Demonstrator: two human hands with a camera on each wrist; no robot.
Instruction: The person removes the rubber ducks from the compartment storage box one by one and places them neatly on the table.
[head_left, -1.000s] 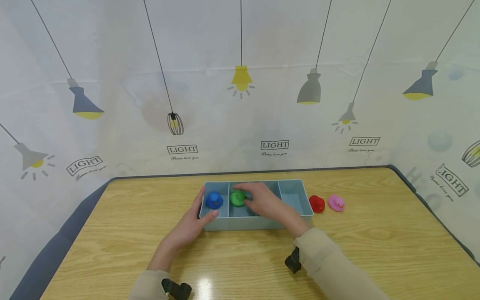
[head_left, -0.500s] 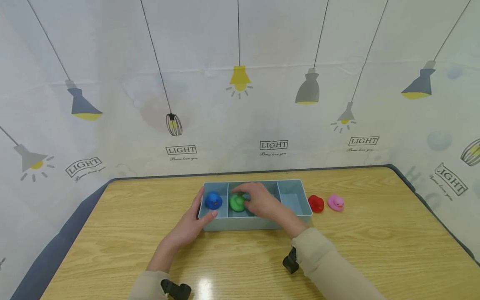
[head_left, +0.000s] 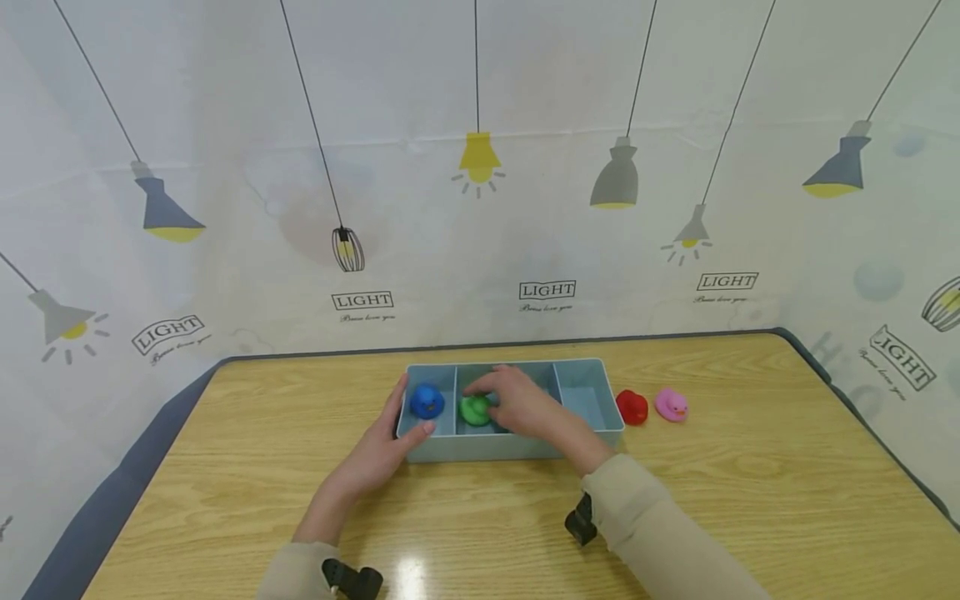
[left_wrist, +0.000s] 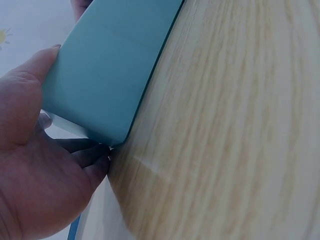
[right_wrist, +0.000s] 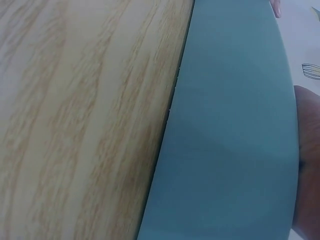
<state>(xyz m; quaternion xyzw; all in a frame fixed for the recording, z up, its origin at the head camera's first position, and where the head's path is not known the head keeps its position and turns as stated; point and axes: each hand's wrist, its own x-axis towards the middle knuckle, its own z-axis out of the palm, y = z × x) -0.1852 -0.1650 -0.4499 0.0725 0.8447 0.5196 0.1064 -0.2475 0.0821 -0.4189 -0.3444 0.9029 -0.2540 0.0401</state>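
A pale blue-grey box [head_left: 480, 447] with three compartments stands on the table. My left hand [head_left: 378, 450] grips its left end, thumb over the front rim; in the left wrist view the fingers [left_wrist: 90, 157] lie against its end wall. A blue rubber duck [head_left: 427, 402] sits in the left compartment. My right hand [head_left: 525, 404] reaches into the middle one, thumb and fingers around a green rubber duck [head_left: 474, 410] low beside the left divider. In the right wrist view the box's front wall [right_wrist: 225, 130] hides the fingers and duck.
Just right of the box, a red rubber duck [head_left: 632, 407] lies on the wooden table [head_left: 750, 483], with a pink rubber duck [head_left: 672, 405] beyond it. A lamp-printed cloth [head_left: 420, 167] hangs behind the table.
The green duck has come lower and nearer the front of the middle compartment, and my right fingers have moved down with it. My left hand keeps its grip on the box.
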